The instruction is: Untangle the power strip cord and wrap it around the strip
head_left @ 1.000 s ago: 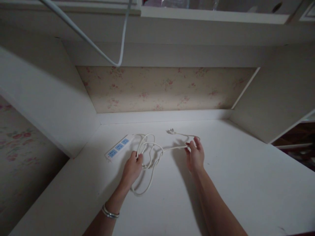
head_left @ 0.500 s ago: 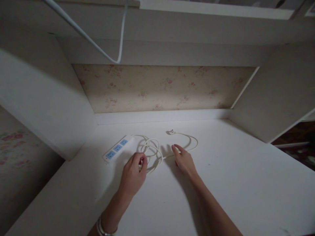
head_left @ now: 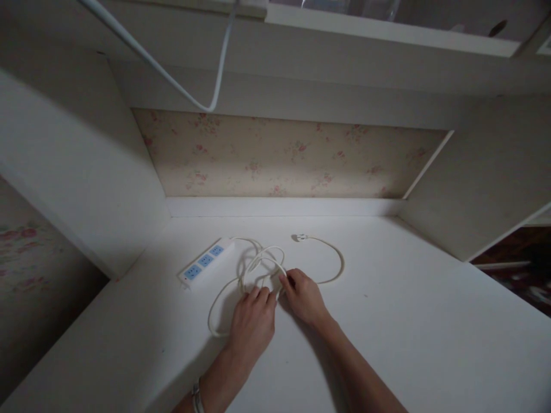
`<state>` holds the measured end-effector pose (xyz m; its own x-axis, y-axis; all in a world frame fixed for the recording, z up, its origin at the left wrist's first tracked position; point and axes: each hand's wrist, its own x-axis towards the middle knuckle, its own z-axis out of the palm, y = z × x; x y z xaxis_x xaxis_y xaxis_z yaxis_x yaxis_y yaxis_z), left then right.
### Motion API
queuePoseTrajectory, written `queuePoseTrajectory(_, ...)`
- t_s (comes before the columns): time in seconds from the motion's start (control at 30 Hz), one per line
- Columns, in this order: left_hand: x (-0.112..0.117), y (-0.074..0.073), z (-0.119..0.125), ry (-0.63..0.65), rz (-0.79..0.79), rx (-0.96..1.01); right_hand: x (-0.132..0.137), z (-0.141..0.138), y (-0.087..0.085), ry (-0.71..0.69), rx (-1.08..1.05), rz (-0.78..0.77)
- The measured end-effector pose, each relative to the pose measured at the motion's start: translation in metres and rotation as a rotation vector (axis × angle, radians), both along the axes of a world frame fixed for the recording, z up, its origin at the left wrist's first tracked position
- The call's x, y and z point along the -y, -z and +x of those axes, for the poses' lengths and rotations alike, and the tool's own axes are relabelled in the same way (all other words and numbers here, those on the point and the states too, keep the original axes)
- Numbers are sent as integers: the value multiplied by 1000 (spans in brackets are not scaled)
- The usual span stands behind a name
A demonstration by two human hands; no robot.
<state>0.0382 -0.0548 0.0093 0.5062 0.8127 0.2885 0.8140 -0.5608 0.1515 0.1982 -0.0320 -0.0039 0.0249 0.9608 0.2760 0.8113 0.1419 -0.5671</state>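
Observation:
A white power strip (head_left: 204, 263) with blue socket faces lies at a slant on the white surface. Its pale cord (head_left: 266, 250) runs from the far end into loose, crossing loops. My left hand (head_left: 255, 318) is closed on the cord at the near side of the loops, and one loop sticks out to its left. Just right of it, my right hand (head_left: 302, 294) pinches the cord at the right side of the loops. Beyond the right hand the cord curves round to the plug (head_left: 300, 237), which lies on the surface.
White side panels stand left (head_left: 77, 155) and right (head_left: 486, 172) of the white tabletop (head_left: 413, 332). Floral wallpaper (head_left: 297, 158) covers the back. A white cable (head_left: 172, 86) hangs down at upper left, in front of a shelf edge (head_left: 387, 28).
My right hand has moved left and down and closed on the cord. My left hand has shifted right, and a cord loop now spreads out on its left.

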Motion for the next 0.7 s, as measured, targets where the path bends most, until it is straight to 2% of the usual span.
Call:
queuePoseTrajectory(0.2, 1, -6, 0, -73, 67, 4, -3, -3, 3, 72, -161, 61)
queuePoseTrajectory(0.37, -1, -5, 1, -154, 48, 143, -8, 3, 5, 79, -398, 167)
queuePoseTrajectory(0.47, -5, -3, 0, -113, -26, 379, -14, 15, 8, 133, -552, 171)
queuePoseTrajectory(0.6, -14, -3, -7, -53, -177, 798, -23, 40, 18, 283, -693, 238)
queuePoseTrajectory(0.7, -19, -9, -15, -45, -458, 1071, -29, 58, 26, 435, -740, 241)
